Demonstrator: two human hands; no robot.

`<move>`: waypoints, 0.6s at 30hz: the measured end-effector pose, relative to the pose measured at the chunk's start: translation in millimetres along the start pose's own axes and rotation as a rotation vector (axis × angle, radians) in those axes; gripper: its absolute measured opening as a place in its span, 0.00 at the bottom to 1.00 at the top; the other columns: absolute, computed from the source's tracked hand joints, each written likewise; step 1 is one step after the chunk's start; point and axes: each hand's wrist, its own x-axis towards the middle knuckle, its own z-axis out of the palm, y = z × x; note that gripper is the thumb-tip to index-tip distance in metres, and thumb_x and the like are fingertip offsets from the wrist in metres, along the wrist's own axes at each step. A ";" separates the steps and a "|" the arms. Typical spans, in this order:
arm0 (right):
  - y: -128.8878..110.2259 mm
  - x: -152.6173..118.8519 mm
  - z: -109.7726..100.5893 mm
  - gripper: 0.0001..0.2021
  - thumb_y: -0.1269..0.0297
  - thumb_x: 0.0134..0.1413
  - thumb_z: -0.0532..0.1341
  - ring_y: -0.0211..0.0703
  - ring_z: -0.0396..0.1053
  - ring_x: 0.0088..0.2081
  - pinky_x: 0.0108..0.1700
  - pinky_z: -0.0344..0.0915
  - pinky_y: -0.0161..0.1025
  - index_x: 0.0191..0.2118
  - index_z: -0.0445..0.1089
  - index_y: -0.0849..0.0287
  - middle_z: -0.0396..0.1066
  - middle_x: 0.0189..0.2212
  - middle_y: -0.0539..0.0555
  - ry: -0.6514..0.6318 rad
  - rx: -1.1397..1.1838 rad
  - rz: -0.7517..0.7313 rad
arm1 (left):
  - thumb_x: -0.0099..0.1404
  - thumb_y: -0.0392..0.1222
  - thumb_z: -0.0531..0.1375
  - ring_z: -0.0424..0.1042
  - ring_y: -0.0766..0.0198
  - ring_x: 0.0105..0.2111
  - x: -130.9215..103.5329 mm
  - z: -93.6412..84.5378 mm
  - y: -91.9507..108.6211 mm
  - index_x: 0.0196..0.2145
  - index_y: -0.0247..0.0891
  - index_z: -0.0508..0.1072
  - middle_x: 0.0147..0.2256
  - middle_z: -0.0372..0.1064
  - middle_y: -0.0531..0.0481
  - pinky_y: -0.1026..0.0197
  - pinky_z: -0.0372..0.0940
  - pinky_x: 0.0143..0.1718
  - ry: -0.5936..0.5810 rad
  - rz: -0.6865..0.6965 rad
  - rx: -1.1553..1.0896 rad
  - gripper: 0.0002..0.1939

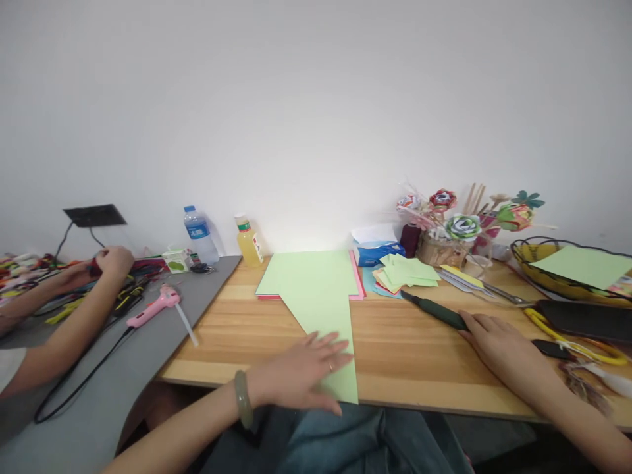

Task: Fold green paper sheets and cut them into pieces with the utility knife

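Note:
A light green sheet of paper (340,375) reaches from a stack of coloured paper (316,270) down to the table's front edge. Over its lower part lies my left hand (306,372), fingers spread, with a bangle on the wrist. To the right, my right hand (498,342) rests at the end of a dark green stick-like tool (437,312) on the wood, its fingers closed near the tool's end.
Small paper pieces (407,271), a tissue pack (378,252), paper flowers (463,227) and a basket (543,276) stand at right. A juice bottle (250,245), a pink glue gun (155,308) and another person's hands (116,260) are at left.

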 end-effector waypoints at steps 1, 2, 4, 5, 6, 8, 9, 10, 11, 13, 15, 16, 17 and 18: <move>-3.1 -0.4 -5.3 0.20 0.63 0.58 0.45 0.56 0.67 0.40 0.42 0.62 0.50 0.47 0.66 0.71 0.70 0.37 0.66 0.000 -0.005 -0.003 | 0.60 0.61 0.54 0.40 0.47 0.62 2.2 6.0 4.8 0.62 0.42 0.46 0.62 0.41 0.39 0.40 0.42 0.58 -0.040 0.024 0.021 0.39; -6.0 -1.6 -11.2 0.20 0.63 0.58 0.45 0.57 0.67 0.39 0.41 0.63 0.51 0.48 0.65 0.70 0.69 0.36 0.66 -0.001 -0.008 -0.005 | 0.59 0.63 0.53 0.38 0.44 0.62 4.6 12.0 7.6 0.62 0.42 0.46 0.63 0.39 0.38 0.36 0.40 0.57 -0.054 0.032 0.046 0.40; -11.8 -6.1 -24.5 0.21 0.64 0.59 0.44 0.57 0.67 0.39 0.39 0.63 0.50 0.50 0.63 0.69 0.69 0.38 0.66 -0.006 -0.010 -0.004 | 0.60 0.64 0.50 0.36 0.43 0.62 9.8 21.5 8.4 0.62 0.43 0.46 0.63 0.36 0.37 0.34 0.39 0.55 -0.050 0.016 0.085 0.39; -15.0 -8.8 -31.7 0.21 0.64 0.59 0.43 0.57 0.68 0.39 0.38 0.64 0.49 0.52 0.62 0.69 0.68 0.39 0.67 -0.007 -0.011 0.007 | 0.61 0.64 0.48 0.35 0.43 0.62 12.3 24.4 7.5 0.62 0.43 0.45 0.63 0.35 0.37 0.33 0.39 0.55 -0.042 -0.009 0.099 0.38; -18.6 -11.7 -39.1 0.22 0.64 0.60 0.43 0.55 0.69 0.37 0.35 0.65 0.47 0.54 0.60 0.69 0.67 0.40 0.68 -0.006 -0.016 0.026 | 0.61 0.65 0.47 0.34 0.43 0.62 14.9 26.1 6.2 0.62 0.42 0.45 0.63 0.35 0.36 0.33 0.38 0.55 -0.034 -0.038 0.107 0.38; -27.7 -17.5 -53.4 0.24 0.62 0.60 0.42 0.52 0.70 0.32 0.27 0.65 0.43 0.58 0.55 0.68 0.67 0.42 0.68 0.000 0.016 0.078 | 0.60 0.66 0.46 0.32 0.44 0.62 20.6 26.9 3.9 0.63 0.39 0.42 0.63 0.33 0.35 0.34 0.36 0.56 -0.020 -0.088 0.107 0.42; -33.5 -20.6 -60.0 0.25 0.61 0.60 0.42 0.51 0.71 0.31 0.25 0.65 0.41 0.60 0.51 0.65 0.67 0.43 0.67 0.002 0.063 0.100 | 0.59 0.67 0.46 0.31 0.45 0.62 23.6 26.9 3.0 0.63 0.37 0.40 0.63 0.32 0.34 0.35 0.36 0.56 -0.014 -0.106 0.099 0.44; -40.1 -24.3 -65.8 0.25 0.60 0.60 0.42 0.50 0.71 0.31 0.23 0.65 0.40 0.62 0.48 0.62 0.67 0.44 0.65 0.005 0.132 0.109 | 0.59 0.68 0.46 0.31 0.46 0.62 26.6 26.8 2.4 0.63 0.35 0.38 0.63 0.31 0.34 0.36 0.35 0.57 -0.012 -0.118 0.086 0.45; -47.4 -28.5 -71.0 0.26 0.59 0.60 0.43 0.49 0.72 0.32 0.24 0.66 0.38 0.63 0.45 0.57 0.68 0.44 0.63 0.008 0.208 0.101 | 0.60 0.68 0.45 0.31 0.47 0.62 29.7 27.1 1.8 0.63 0.33 0.36 0.63 0.31 0.33 0.38 0.34 0.58 -0.012 -0.123 0.073 0.46; -63.5 -39.2 -78.7 0.26 0.59 0.60 0.44 0.46 0.73 0.34 0.26 0.68 0.35 0.64 0.43 0.50 0.69 0.44 0.59 0.025 0.332 0.044 | 0.62 0.66 0.43 0.32 0.50 0.63 35.2 28.7 0.6 0.63 0.32 0.35 0.63 0.30 0.34 0.41 0.34 0.59 -0.008 -0.131 0.059 0.44; -79.8 -51.6 -83.3 0.25 0.61 0.60 0.45 0.40 0.73 0.31 0.25 0.67 0.30 0.63 0.44 0.46 0.71 0.41 0.54 0.024 0.409 -0.040 | 0.64 0.64 0.41 0.33 0.52 0.63 39.9 31.1 -1.5 0.63 0.33 0.36 0.63 0.31 0.35 0.42 0.35 0.59 0.015 -0.143 0.064 0.41; -87.2 -57.8 -84.6 0.25 0.62 0.60 0.46 0.37 0.73 0.29 0.24 0.67 0.28 0.63 0.44 0.46 0.71 0.40 0.52 0.003 0.451 -0.077 | 0.64 0.64 0.41 0.33 0.52 0.63 41.8 32.1 -2.9 0.63 0.33 0.38 0.63 0.31 0.36 0.43 0.35 0.59 0.030 -0.152 0.068 0.40; -93.6 -63.4 -85.6 0.25 0.64 0.60 0.47 0.35 0.73 0.27 0.24 0.66 0.26 0.63 0.45 0.46 0.71 0.38 0.51 -0.034 0.495 -0.106 | 0.64 0.64 0.41 0.34 0.53 0.63 43.6 32.8 -4.5 0.63 0.34 0.39 0.63 0.32 0.36 0.44 0.35 0.59 0.045 -0.162 0.071 0.40; -99.0 -68.1 -86.2 0.25 0.65 0.60 0.47 0.33 0.73 0.26 0.24 0.66 0.24 0.63 0.45 0.46 0.71 0.38 0.50 -0.070 0.528 -0.128 | 0.63 0.64 0.41 0.34 0.52 0.63 45.1 33.2 -6.2 0.63 0.34 0.39 0.63 0.32 0.37 0.44 0.35 0.59 0.056 -0.172 0.072 0.40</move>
